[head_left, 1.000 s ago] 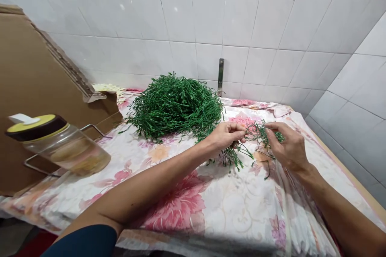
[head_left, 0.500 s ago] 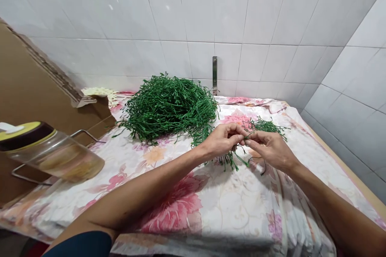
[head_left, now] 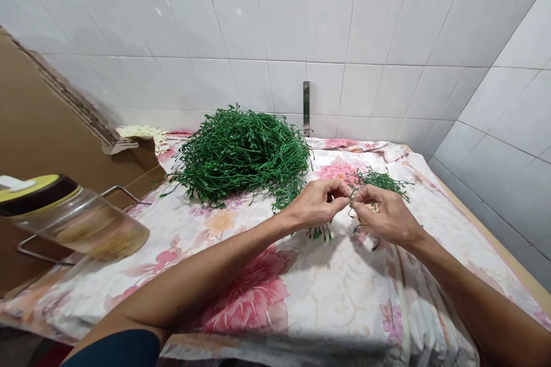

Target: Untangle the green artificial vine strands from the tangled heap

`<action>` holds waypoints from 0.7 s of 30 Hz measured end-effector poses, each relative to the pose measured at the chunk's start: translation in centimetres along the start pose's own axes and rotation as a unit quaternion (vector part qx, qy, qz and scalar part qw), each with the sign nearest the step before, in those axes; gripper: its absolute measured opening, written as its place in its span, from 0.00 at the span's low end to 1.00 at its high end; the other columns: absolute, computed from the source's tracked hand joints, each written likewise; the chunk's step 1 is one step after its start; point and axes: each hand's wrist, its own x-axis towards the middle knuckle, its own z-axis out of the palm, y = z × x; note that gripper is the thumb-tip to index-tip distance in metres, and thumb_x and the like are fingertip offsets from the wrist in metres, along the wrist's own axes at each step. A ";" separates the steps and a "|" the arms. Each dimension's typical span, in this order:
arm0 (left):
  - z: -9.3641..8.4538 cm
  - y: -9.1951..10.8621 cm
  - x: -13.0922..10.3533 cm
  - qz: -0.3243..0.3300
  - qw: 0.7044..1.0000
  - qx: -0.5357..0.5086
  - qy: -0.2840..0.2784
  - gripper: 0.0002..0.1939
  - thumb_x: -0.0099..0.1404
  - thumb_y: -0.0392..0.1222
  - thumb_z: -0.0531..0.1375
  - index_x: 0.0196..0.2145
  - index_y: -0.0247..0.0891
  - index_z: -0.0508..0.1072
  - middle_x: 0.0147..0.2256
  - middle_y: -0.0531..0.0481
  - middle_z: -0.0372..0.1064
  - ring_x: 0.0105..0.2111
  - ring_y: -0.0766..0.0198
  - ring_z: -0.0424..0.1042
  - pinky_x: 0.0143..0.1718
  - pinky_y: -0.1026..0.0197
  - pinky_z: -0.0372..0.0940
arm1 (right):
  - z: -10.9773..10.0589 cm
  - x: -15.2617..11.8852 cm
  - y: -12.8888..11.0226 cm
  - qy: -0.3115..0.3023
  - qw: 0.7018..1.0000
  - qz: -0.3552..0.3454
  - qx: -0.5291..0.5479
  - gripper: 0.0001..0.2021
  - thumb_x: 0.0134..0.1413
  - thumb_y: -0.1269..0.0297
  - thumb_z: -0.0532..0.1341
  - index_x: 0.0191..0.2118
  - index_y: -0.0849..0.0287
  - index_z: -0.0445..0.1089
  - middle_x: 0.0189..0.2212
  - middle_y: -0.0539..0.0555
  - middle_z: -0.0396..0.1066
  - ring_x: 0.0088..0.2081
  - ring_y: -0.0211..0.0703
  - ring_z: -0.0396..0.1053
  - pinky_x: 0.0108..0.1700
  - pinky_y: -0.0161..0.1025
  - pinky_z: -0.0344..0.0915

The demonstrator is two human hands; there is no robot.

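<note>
My left hand (head_left: 321, 202) and my right hand (head_left: 385, 212) meet fingertip to fingertip above the cloth, both pinching thin green artificial stems (head_left: 352, 194). The exact spot of the grip is mostly covered by my fingers. Below my left hand, a few green stem ends (head_left: 322, 233) poke out; some dark stem tips (head_left: 376, 241) hang under my right hand. A large tangled heap of green artificial stems (head_left: 245, 155) lies to the left of my hands. Just behind my right hand is a smaller pile of the same stems (head_left: 383, 179).
A floral cloth (head_left: 336, 298) covers the table. On the left stand a clear jug (head_left: 101, 226) with a yellow and brown lid and a cardboard box (head_left: 47, 109). Pale yellow pieces (head_left: 146, 135) lie behind the box. A tiled wall (head_left: 279, 23) with a metal bracket (head_left: 306, 106) rises at the back.
My fingers have shifted slightly and stay close together. The stems under my left hand show less, and a longer stem that dangled between my hands is no longer seen there.
</note>
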 end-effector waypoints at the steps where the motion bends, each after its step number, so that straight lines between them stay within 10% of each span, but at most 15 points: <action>1: 0.0 0.1 0.0 0.001 1.000 -0.003 -0.005 0.07 0.62 0.41 0.61 0.35 0.34 0.75 0.27 0.53 0.66 0.27 0.69 0.61 0.28 0.66 0.56 | -0.1 0.0 -0.1 -0.010 1.000 0.009 0.023 0.06 0.54 0.62 0.63 0.30 0.57 0.72 0.28 0.50 0.74 0.31 0.41 0.70 0.35 0.36 0.66; 9: -0.2 -0.1 0.0 -0.006 0.999 0.011 -0.045 0.10 0.65 0.45 0.59 0.32 0.35 0.72 0.25 0.56 0.59 0.25 0.70 0.56 0.26 0.65 0.51 | -0.6 0.3 0.6 -0.163 0.945 0.131 0.253 0.15 0.52 0.52 0.70 0.33 0.58 0.70 0.24 0.46 0.62 0.26 0.36 0.60 0.27 0.34 0.65; 21: -0.9 0.3 0.0 0.009 0.996 0.049 -0.070 0.12 0.63 0.43 0.58 0.24 0.37 0.65 0.22 0.57 0.52 0.24 0.69 0.52 0.25 0.64 0.47 | -0.2 0.4 1.1 -0.118 0.985 0.019 0.123 0.14 0.57 0.53 0.66 0.31 0.59 0.71 0.26 0.49 0.68 0.28 0.37 0.62 0.30 0.34 0.60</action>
